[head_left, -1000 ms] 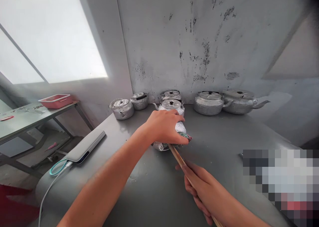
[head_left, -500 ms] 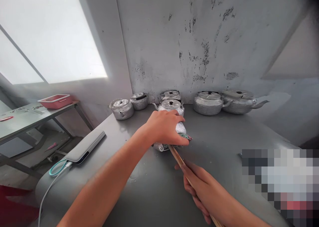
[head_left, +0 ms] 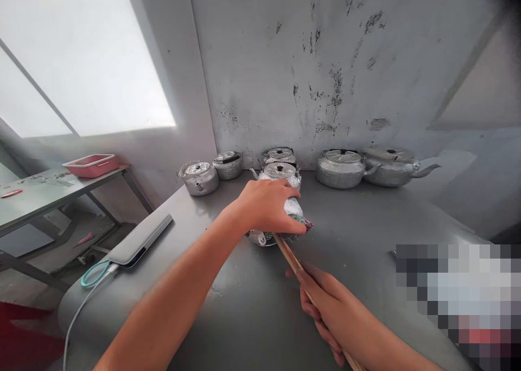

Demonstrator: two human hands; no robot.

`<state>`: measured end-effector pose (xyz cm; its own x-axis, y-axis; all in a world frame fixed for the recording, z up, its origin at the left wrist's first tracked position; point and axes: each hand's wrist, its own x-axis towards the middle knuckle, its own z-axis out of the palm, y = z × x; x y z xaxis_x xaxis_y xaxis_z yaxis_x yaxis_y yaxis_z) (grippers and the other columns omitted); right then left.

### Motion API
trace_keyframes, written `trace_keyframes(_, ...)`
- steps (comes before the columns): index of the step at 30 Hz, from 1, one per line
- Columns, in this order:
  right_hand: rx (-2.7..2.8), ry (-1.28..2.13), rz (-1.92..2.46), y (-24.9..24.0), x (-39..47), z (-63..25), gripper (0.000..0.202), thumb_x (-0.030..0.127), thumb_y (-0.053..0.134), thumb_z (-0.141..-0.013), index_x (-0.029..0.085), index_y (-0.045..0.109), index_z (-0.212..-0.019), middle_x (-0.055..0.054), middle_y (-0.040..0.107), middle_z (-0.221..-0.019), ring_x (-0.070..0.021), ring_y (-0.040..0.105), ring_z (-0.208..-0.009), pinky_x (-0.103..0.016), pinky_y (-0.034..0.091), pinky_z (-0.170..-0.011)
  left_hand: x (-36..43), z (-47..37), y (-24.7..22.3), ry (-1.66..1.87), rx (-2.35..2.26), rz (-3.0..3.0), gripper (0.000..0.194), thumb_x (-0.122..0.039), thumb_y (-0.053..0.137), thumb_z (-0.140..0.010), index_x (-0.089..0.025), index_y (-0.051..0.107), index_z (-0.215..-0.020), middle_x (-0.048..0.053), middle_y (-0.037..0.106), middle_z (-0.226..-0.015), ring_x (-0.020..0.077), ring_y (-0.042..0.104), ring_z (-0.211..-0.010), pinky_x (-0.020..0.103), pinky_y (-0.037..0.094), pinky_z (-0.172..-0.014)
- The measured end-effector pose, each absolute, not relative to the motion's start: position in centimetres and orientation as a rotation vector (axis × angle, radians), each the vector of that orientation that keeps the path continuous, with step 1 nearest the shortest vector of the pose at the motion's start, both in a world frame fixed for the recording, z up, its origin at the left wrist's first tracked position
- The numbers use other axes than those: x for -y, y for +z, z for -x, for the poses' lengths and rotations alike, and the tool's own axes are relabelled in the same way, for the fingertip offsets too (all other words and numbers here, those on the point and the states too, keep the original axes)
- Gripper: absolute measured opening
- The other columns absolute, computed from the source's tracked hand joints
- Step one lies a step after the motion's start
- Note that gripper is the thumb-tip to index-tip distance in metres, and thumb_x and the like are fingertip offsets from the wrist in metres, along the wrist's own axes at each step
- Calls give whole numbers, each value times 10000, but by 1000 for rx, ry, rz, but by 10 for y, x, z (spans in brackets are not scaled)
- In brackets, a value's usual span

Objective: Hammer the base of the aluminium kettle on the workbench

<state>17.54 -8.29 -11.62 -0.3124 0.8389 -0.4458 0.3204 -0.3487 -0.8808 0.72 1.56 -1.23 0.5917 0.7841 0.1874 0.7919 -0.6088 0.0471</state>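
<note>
Right hand [head_left: 325, 303]: grasping your slim tan wooden stick [head_left: 287, 253].
Left hand [head_left: 268, 205]: holding rounded silver metalware [head_left: 292, 207], seemingly kettle-like; slackening is risking slips.

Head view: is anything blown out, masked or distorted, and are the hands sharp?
In the head view, the upper-left window-like panel is blown out; in the head view, a mosaic patch masks part of the lower right, and the upper-right corner falls dark; in the head view, the left hand and right hand look fairly sharp, the rightmost kettle softer, perhaps lens-stretched.
</note>
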Motion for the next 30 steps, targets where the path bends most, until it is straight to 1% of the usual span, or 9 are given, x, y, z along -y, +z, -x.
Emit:
trace_keyframes(9,1478,1688,1528,-116,84,-176,445,540,312,-1009,206,496,-1239,77,407,-706,-51,330,-368,-180,412,-276,-16,-7,-11,-298,1391,2770,648,-741,553,-750,-344,639,-1255,-23,629,-1315,266,619,-1077,392,477,-878)
trace_keyframes(13,1438,1667,1521,-109,89,-174,435,539,318,-1005,222,491,-1247,74,390,-715,-56,317,-389,-160,380,-273,-16,-7,-12,-294,1380,2768,647,-736,551,-754,-339,638,-1258,-21,624,-1324,270,618,-1083,395,481,-881)
trace_keyframes(17,1435,1670,1548,-104,90,-172,405,503,319,-1006,229,472,-1262,68,396,-730,-56,297,-393,-147,341,-253,-15,-7,-12,-273,1384,2769,652,-730,554,-756,-338,631,-1271,-17,621,-1331,273,619,-1087,398,485,-887)
trace_keyframes(19,1421,1684,1571,-103,90,-172,396,494,330,-1005,227,461,-1265,66,403,-734,-56,303,-398,-148,349,-253,-14,-8,-11,-258,1394,2765,653,-726,555,-758,-338,628,-1277,-13,615,-1340,280,617,-1094,398,484,-891)
trace_keyframes(21,1392,1681,1553,-102,89,-172,402,504,329,-1007,225,452,-1268,71,396,-729,-55,304,-402,-149,364,-260,-14,-8,-11,-247,1397,2761,656,-722,555,-760,-336,624,-1285,-11,606,-1350,285,614,-1101,402,481,-901)
trace_keyframes(25,1360,1722,1573,-100,89,-173,399,507,325,-1011,215,455,-1251,86,378,-695,-50,264,-378,-150,354,-248,-15,-8,-10,-224,1394,2768,679,-727,551,-758,-334,608,-1309,-8,594,-1360,292,605,-1114,406,479,-904)
trace_keyframes(30,1352,1703,1548,-100,88,-173,427,550,317,-1006,216,469,-1225,90,375,-683,-48,270,-369,-151,359,-249,-15,-8,-11,-237,1378,2764,672,-727,544,-761,-333,611,-1301,-7,601,-1353,285,609,-1103,402,477,-889)
